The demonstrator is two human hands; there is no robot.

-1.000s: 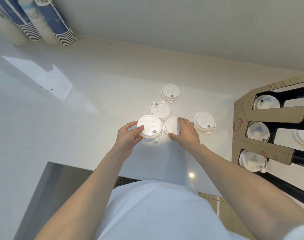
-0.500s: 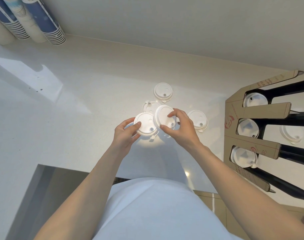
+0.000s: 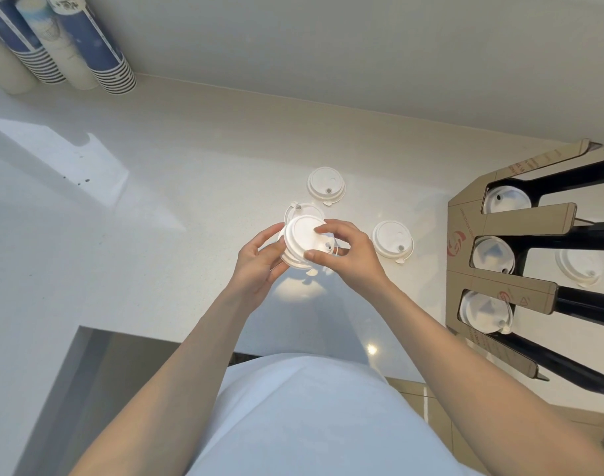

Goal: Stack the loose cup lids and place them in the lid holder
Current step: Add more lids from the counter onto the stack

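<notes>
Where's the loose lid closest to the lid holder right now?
In the head view, that lid lies flat on the counter, right of the right hand and left of the cardboard lid holder, apart from both.

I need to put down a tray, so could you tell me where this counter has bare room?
The widest bare patch lies left of the hands, between the blue-and-white paper cup stacks and the counter's near edge. It is crowded around the loose white plastic lids and toward the brown cardboard lid holder.
</notes>
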